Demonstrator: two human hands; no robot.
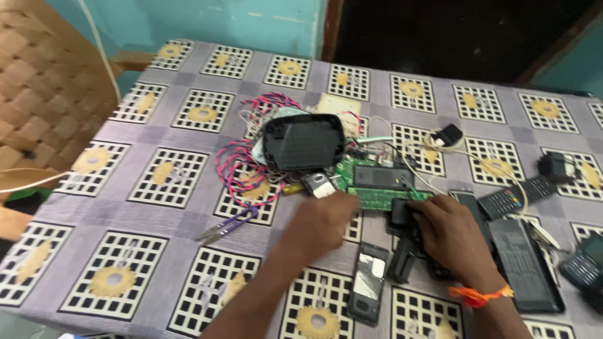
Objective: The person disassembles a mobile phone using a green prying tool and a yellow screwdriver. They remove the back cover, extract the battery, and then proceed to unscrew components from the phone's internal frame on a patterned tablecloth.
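Circuit board (383, 198) touching left hand (323, 223) fingers.

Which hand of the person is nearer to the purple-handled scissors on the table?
Left. The left hand rests by the green circuit board, a short way right of the scissors. The right hand lies farther right, on a black device.

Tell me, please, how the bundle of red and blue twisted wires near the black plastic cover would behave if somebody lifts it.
The twisted wires lie in loose loops on the tablecloth, so they would probably sag and flop. They run under the black cover and toward the green circuit board, so lifting could drag those parts. They look thin, so probably light.
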